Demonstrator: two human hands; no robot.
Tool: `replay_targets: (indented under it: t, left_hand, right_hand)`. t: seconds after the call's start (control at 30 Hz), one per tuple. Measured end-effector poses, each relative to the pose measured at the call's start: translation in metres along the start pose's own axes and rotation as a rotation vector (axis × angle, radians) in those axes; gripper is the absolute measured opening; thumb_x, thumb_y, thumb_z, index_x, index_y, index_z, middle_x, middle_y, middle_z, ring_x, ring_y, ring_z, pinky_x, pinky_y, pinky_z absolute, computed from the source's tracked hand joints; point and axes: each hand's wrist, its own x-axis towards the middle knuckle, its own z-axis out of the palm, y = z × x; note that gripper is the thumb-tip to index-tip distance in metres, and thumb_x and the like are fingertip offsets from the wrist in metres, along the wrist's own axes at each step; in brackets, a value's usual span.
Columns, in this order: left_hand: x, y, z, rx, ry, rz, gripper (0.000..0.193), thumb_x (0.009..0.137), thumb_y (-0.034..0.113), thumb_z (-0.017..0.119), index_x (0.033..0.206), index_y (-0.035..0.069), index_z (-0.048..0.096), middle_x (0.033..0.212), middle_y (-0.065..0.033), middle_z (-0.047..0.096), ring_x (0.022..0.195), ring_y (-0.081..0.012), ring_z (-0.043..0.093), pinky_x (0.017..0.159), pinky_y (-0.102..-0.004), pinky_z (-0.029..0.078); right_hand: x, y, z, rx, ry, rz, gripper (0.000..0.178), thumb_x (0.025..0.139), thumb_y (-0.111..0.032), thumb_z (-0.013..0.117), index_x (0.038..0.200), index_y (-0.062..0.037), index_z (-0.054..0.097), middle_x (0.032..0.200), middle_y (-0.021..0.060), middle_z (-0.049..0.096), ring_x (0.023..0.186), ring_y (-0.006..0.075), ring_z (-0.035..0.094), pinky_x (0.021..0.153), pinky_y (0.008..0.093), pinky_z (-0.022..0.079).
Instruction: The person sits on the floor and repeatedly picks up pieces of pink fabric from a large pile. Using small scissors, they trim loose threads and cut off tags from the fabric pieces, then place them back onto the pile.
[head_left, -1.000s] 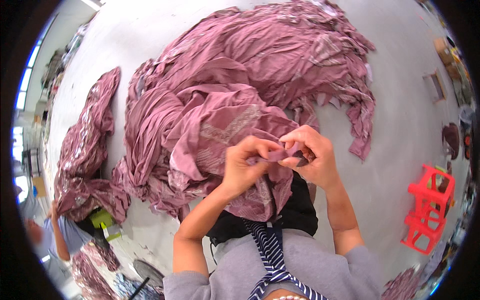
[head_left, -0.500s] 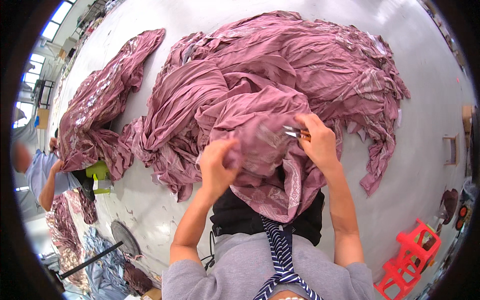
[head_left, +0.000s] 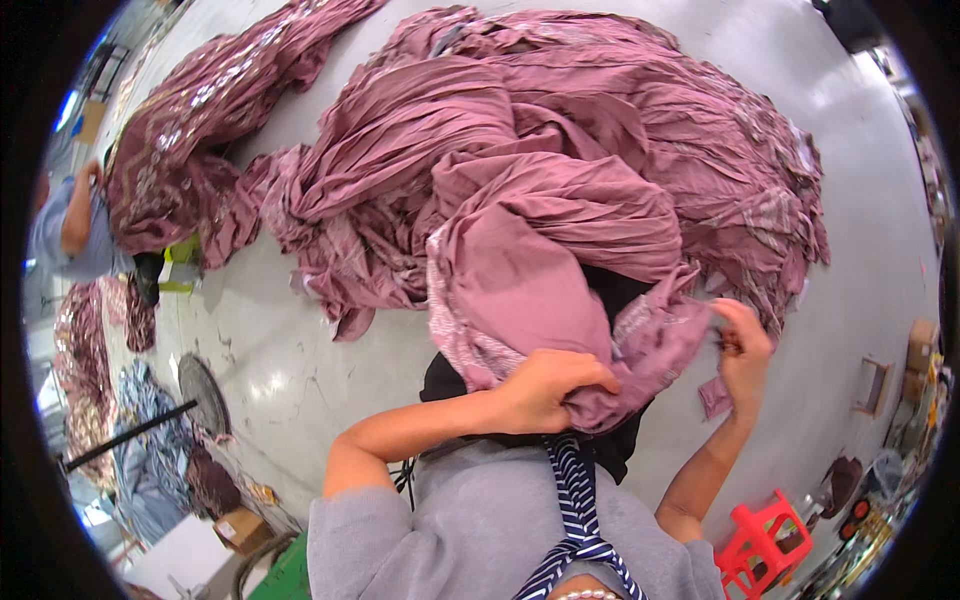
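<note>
A large heap of mauve cloth (head_left: pixel 560 110) with pale patterned borders spreads over the floor, and its near part is drawn up onto my lap. My left hand (head_left: pixel 560 388) is closed on the gathered edge of this cloth, close to my waist. At the right, my right hand (head_left: pixel 743 352) is closed, its fingertips at the cloth's outer corner; whether they pinch it is blurred. Something dark sits in its palm, where thread snips were visible earlier; their blades are hidden now. Just below, a small mauve flap (head_left: pixel 714 397) shows beside the right wrist.
At the left, another person (head_left: pixel 75 225) handles a long mauve cloth (head_left: pixel 185 130), near a lime-green stool (head_left: pixel 181 262). Blue cloth (head_left: pixel 150 450) and a black pole (head_left: pixel 130 435) lie at lower left. A red plastic stool (head_left: pixel 765 548) stands at lower right.
My left hand has moved down and right, taking the cloth edge toward my waist. The right hand has moved outward and down. The cloth has turned, and the snips' blades no longer show.
</note>
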Motion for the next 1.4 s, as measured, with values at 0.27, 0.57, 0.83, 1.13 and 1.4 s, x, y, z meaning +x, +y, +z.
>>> replay_targets:
  t: [0.27, 0.57, 0.83, 1.13, 1.4]
  left_hand:
    - [0.017, -0.024, 0.039, 0.354, 0.008, 0.119, 0.073, 0.053, 0.009, 0.077, 0.122, 0.015, 0.054, 0.124, -0.0119, 0.054, 0.108, -0.0288, 0.055, 0.08, -0.0336, 0.048]
    - [0.042, -0.066, 0.042, 0.679, -0.048, 0.128, 0.086, 0.061, 0.021, 0.077, 0.138, 0.016, 0.041, 0.108, -0.0176, 0.053, 0.098, -0.0315, 0.055, 0.072, -0.0382, 0.047]
    - [0.049, -0.009, -0.055, 0.047, 0.727, -0.107, 0.062, 0.063, 0.015, 0.071, 0.122, 0.005, 0.052, 0.104, -0.015, 0.06, 0.09, -0.0256, 0.061, 0.081, -0.035, 0.049]
    - [-0.078, -0.004, -0.269, -0.699, 1.179, 0.363, 0.029, 0.087, 0.019, 0.056, 0.107, -0.002, 0.06, 0.102, -0.0109, 0.064, 0.093, -0.0224, 0.061, 0.087, -0.0346, 0.05]
    - [-0.129, -0.08, -0.301, -0.911, 1.227, 0.287, 0.026, 0.085, 0.015, 0.056, 0.104, -0.001, 0.061, 0.104, -0.0141, 0.065, 0.093, -0.0269, 0.064, 0.087, -0.0392, 0.053]
  right_hand:
    - [-0.002, 0.009, 0.007, 0.474, 0.081, 0.256, 0.03, 0.086, 0.002, 0.054, 0.116, -0.0007, 0.06, 0.112, 0.0034, 0.064, 0.063, 0.0034, 0.049, 0.057, 0.0179, 0.042]
    - [0.007, -0.001, 0.033, 0.689, 0.161, 0.275, 0.024, 0.09, 0.0, 0.053, 0.113, 0.0044, 0.058, 0.109, 0.0085, 0.065, 0.064, 0.0039, 0.049, 0.059, 0.0176, 0.041]
    - [0.0, 0.021, 0.022, 0.793, 0.48, 0.3, 0.017, 0.094, -0.007, 0.051, 0.106, 0.0001, 0.06, 0.096, 0.0065, 0.066, 0.058, 0.0025, 0.048, 0.047, 0.0156, 0.032]
    - [0.01, 0.021, 0.034, 0.883, 0.467, 0.269, 0.018, 0.094, -0.011, 0.053, 0.108, -0.0021, 0.059, 0.094, 0.0068, 0.066, 0.051, 0.0016, 0.044, 0.041, 0.016, 0.024]
    - [0.034, -0.011, 0.073, 0.382, 0.091, 0.229, 0.051, 0.075, 0.001, 0.069, 0.124, -0.0068, 0.055, 0.091, 0.0005, 0.058, 0.064, 0.0096, 0.046, 0.061, 0.0218, 0.041]
